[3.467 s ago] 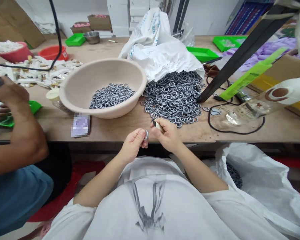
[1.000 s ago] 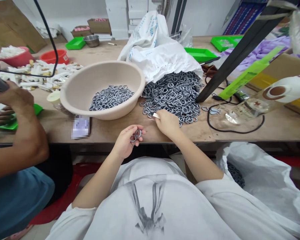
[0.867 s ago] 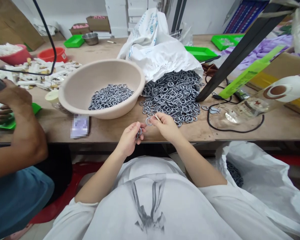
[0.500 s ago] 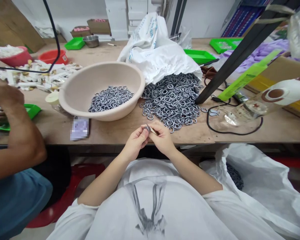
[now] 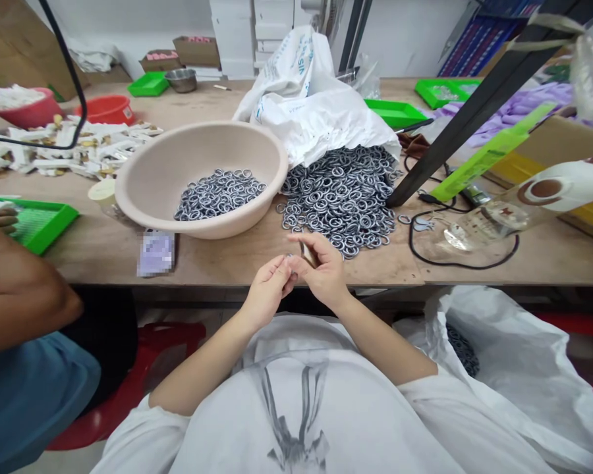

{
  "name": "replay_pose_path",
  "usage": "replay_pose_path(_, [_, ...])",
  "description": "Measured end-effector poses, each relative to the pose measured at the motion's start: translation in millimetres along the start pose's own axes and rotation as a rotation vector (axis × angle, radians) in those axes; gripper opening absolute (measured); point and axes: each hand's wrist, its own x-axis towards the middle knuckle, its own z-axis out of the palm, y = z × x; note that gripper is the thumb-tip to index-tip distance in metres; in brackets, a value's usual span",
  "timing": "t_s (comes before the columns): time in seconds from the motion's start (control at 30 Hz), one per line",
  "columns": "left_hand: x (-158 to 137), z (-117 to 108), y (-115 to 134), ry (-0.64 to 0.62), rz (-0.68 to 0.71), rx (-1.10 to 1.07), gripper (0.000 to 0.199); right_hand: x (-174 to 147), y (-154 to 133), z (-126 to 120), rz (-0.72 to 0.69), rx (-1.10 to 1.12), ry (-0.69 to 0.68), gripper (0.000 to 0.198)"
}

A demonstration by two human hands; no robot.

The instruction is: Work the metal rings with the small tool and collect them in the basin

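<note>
My left hand is closed in a pinch in front of the table edge. Between its fingertips shows a bit of a small grey ring, mostly covered by the fingers. My right hand meets it there, its thumb against the left fingertips and its index finger raised and bent. A thin tan tool with a dark edge lies in the right hand; its exact kind is hidden. Just beyond the hands spreads a pile of grey rings. A beige basin at the left holds more rings.
A white sack lies behind the pile. A slanted black post and a black cable stand at right. An open white bag is below the table. A co-worker's arm works at left beside a green tray.
My right index finger has lifted and straightened away from the ring, and the thumb has shifted toward my left fingertips. The co-worker's arm has come lower, showing more of the green tray.
</note>
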Motion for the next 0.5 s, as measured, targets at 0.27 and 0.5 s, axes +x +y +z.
replay_pose_path(0.27, [-3.0,2.5,0.4,0.081,-0.013,-0.057,0.041,5.2,-2.1,-3.4,0.029,-0.038,-0.147,0.04])
replay_pose_path(0.5, [-0.2,2.5,11.7,0.11,-0.041,-0.092,0.042,-0.7,-6.3,-9.1,-0.017,-0.226,-0.236,0.047])
